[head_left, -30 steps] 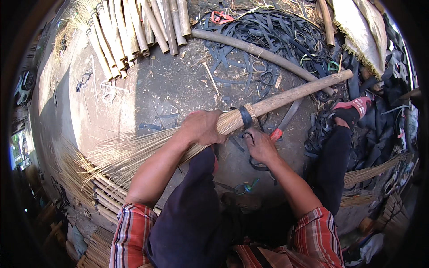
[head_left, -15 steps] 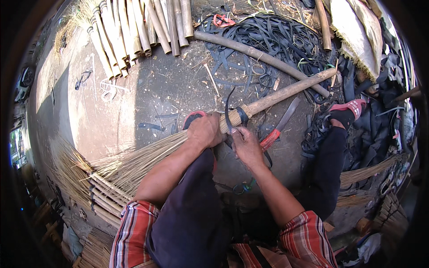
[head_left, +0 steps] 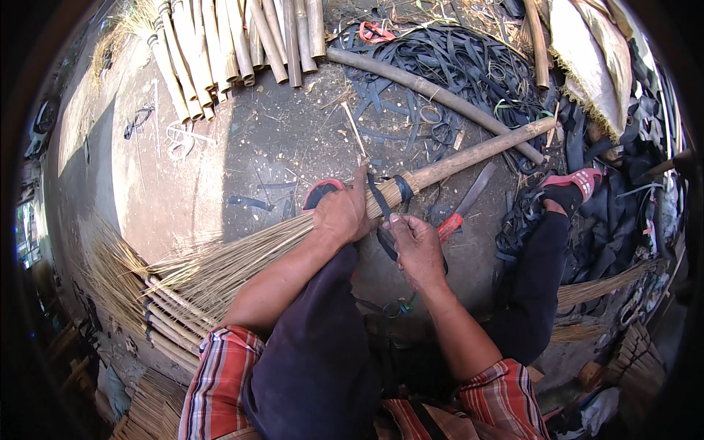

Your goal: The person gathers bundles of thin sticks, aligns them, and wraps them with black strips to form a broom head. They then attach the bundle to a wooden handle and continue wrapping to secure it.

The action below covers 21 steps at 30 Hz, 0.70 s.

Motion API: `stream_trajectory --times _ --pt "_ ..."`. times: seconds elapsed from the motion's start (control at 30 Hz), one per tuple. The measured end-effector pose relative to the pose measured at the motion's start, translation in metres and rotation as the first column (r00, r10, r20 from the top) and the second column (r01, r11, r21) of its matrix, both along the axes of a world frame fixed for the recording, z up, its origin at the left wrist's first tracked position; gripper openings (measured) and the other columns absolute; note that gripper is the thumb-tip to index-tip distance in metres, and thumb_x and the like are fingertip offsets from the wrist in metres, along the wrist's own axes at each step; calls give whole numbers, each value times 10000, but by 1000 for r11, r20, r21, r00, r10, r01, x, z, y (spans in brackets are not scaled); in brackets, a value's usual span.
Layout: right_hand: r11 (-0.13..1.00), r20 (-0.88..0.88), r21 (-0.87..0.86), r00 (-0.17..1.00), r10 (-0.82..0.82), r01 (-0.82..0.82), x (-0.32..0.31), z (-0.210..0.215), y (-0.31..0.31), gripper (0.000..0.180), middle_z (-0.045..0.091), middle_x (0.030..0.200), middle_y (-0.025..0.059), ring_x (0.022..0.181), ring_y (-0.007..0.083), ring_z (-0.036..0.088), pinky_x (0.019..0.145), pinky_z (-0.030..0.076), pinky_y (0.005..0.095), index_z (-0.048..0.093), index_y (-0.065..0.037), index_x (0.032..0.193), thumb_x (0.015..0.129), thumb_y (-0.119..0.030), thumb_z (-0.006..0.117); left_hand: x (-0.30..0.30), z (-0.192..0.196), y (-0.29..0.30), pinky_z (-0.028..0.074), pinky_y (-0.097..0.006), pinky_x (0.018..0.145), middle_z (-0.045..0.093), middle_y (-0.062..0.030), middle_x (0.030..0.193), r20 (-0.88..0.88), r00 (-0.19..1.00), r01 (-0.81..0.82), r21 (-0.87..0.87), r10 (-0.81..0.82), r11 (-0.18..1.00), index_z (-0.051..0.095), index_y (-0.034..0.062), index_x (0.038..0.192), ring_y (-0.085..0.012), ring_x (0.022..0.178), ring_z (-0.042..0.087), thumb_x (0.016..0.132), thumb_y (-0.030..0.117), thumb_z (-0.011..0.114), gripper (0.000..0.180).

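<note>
At the centre of the frame the left hand (head_left: 343,214) is closed around the broom (head_left: 293,246), just where the straw bundle meets the wooden handle (head_left: 477,152). The right hand (head_left: 416,246) pinches the black strap (head_left: 383,202) wound round that joint. To bind it well, the left hand should probably clamp the bundle hard while the right pulls the strap taut and lays each turn snug against the last (slack turns would likely let the straw slip). A knife (head_left: 463,207) lies just right of the hands. Compared with half a second ago, the right hand has dropped below the handle, drawing the strap downward.
</note>
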State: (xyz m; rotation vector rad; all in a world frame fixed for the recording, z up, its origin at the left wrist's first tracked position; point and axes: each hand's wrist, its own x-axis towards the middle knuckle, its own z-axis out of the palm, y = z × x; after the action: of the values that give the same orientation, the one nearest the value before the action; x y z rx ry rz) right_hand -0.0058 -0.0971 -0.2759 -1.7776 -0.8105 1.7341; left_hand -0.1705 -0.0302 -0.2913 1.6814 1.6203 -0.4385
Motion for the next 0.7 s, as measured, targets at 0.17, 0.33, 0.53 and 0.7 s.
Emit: stream_trajectory --times 0.17,0.33,0.53,0.7 --pt "999 -61 -40 998 -25 22 4 3 3 327 442 604 -78 438 23 375 402 314 229 706 -43 1038 1097 -349 608 -3 -5 -6 612 -496 866 736 -219 1150 66 996 58 126 -66 990 375 119 1602 -434 975 750 809 380 848 960" --pt "998 -52 -58 999 2 -5 9 11 3 311 493 637 -61 530 44 434 494 348 257 719 -16 1051 1098 -295 592 -3 -13 -8 606 -522 855 749 -242 1064 60 998 21 156 -31 988 609 78 1356 -435 981 749 804 407 827 678" --pt "991 5 -6 991 136 -136 29 12 -26 302 537 699 -17 638 76 505 601 423 294 705 5 1081 1114 -234 525 -7 -15 2 596 -506 890 756 -259 1042 65 998 -21 41 18 999 698 59 1216 -421 1001 748 771 410 814 578" --pt "876 263 103 862 434 -472 62 -14 -70 243 703 846 110 797 305 704 734 527 425 678 -60 1142 1112 -228 505 -15 4 16 581 -481 911 763 -236 1035 197 979 -40 -25 45 999 736 52 1178 -412 998 744 680 366 845 600"
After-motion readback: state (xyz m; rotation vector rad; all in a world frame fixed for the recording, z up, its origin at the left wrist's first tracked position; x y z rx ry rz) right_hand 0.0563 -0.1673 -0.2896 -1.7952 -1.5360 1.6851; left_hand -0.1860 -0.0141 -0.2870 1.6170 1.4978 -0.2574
